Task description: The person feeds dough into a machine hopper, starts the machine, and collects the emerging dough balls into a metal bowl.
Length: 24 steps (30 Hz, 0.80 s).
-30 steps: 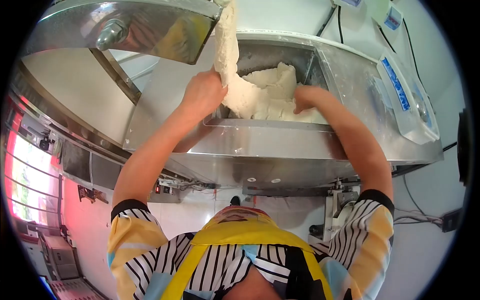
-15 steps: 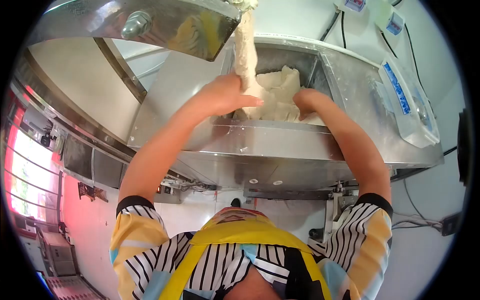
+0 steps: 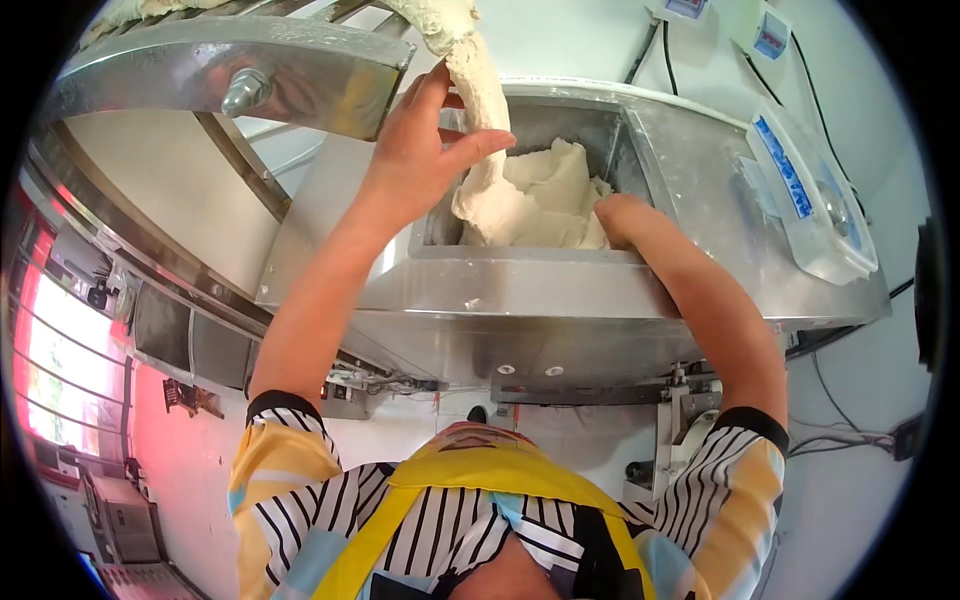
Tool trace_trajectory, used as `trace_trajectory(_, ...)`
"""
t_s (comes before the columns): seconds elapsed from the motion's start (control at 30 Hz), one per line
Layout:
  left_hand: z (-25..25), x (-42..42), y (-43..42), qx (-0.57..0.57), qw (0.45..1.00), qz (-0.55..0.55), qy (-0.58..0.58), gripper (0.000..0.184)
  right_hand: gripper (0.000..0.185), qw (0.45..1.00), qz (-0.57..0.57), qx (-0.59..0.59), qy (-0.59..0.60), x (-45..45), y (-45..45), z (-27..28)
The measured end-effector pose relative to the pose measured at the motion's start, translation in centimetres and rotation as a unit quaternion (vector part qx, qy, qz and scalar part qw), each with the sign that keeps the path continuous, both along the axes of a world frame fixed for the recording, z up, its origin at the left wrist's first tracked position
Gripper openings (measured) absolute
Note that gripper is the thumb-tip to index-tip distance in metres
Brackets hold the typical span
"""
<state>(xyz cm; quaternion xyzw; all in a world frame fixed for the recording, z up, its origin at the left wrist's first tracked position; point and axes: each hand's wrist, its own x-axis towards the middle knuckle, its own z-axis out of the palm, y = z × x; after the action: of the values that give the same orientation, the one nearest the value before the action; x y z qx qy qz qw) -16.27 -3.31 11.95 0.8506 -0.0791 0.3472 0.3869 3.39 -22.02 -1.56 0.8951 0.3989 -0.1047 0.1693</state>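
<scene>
A thick strip of pale dough (image 3: 478, 85) hangs from the slatted conveyor end down into a metal trough. My left hand (image 3: 425, 140) is at this strip, its thumb across the front and its fingers along the left side, gripping it loosely. More dough (image 3: 545, 195) lies folded in a soft heap inside the steel trough (image 3: 525, 254). At the trough's right end my right hand (image 3: 622, 218) reaches down against the heap. Its fingers are hidden by the dough and the hand itself.
A metal conveyor frame with a large bolt (image 3: 246, 92) juts in at upper left. On the steel top at right stands a clear plastic container (image 3: 815, 200) with a blue-marked side. Two wall boxes with cables (image 3: 770, 38) are behind.
My left hand has moved up along the dough strip, its fingers more spread. My right hand has shifted slightly right and its fingers are now out of sight.
</scene>
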Motion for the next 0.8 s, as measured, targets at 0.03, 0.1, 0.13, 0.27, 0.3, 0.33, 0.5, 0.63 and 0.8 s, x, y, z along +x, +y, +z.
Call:
trace_trajectory(0.03, 0.1, -0.2, 0.1, -0.029, 0.999, -0.02, -0.002, 0.056, 0.027, 1.0, -0.001, -0.013, 0.006, -0.3, 0.0, 0.3)
trace_trajectory(0.1, 1.0, -0.2, 1.1, -0.084, 0.995, -0.06, -0.008, 0.054, 0.026, 0.999, -0.001, -0.038, 0.015, -0.8, 0.3, 1.4)
trace_trajectory(0.13, 1.1, 0.3, 1.6, -0.077, 0.987, -0.072, -0.118, 0.044, 0.026, 0.999, -0.003, -0.051, 0.018, -1.0, 0.2, 1.6)
trace_trajectory(0.27, 1.7, 0.0, 1.0, -0.053, 0.997, 0.002, -0.051, 0.041, 0.025, 0.996, 0.001, -0.09, 0.003, -0.8, 1.4, 1.5)
trace_trajectory(0.3, 2.0, -0.3, 0.0, -0.054, 0.997, 0.025, -0.059, 0.037, 0.025, 0.995, -0.001, -0.101, -0.005, -0.6, 1.3, 1.1)
trace_trajectory(0.33, 1.8, -0.3, -0.6, -0.063, 0.995, 0.055, -0.055, 0.032, 0.025, 0.995, -0.009, -0.101, 0.009, -0.5, 1.2, 1.2)
trace_trajectory(0.5, 0.1, 1.3, -4.1, -0.051, 0.992, 0.077, -0.086, 0.033, 0.028, 0.993, -0.061, -0.077, 0.067, -1.0, 1.2, 2.4)
trace_trajectory(0.63, 0.8, 0.3, -3.1, -0.135, 0.99, 0.006, -0.037, 0.038, 0.031, 0.996, -0.015, -0.044, 0.079, -1.0, 0.3, 2.7)
trace_trajectory(0.8, 0.7, -0.3, -1.5, -0.129, 0.987, -0.004, -0.095, 0.052, 0.032, 0.996, -0.031, -0.005, 0.085, -1.2, 0.0, 2.5)
